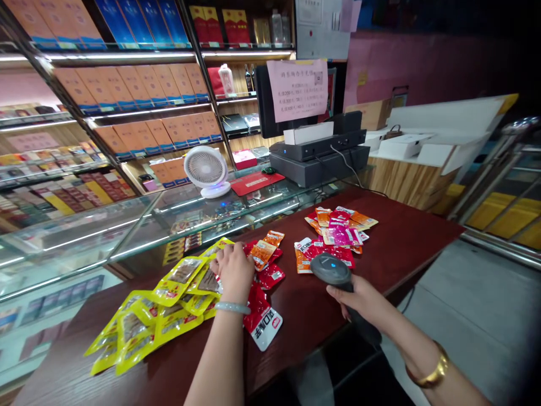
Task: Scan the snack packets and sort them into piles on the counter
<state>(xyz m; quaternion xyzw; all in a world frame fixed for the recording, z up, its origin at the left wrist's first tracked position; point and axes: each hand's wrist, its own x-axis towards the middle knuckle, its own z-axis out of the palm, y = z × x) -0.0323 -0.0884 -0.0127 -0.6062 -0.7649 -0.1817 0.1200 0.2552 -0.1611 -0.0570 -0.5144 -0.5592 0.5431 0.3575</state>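
My right hand [357, 299] is wrapped around the handle of a dark grey barcode scanner [332, 270], whose head points over the table. My left hand [234, 268] rests between two piles with its fingers bent down on a red-and-white snack packet, most of it hidden beneath them. Left of that hand lies a heap of yellow snack packets [177, 321] with clear windows. To its right are red packets [270, 275] and orange packets [262, 255]. Another pile of pink, red and orange packets [338, 231] lies beyond the scanner.
The dark red wooden table [406, 231] adjoins a glass display counter [139, 231]. On the glass stand a white fan [207, 169], a red mat [257, 183] and a cash drawer [319, 166] below a monitor [264, 107]. Shelves of boxes rise behind. A metal railing [502, 186] is at right.
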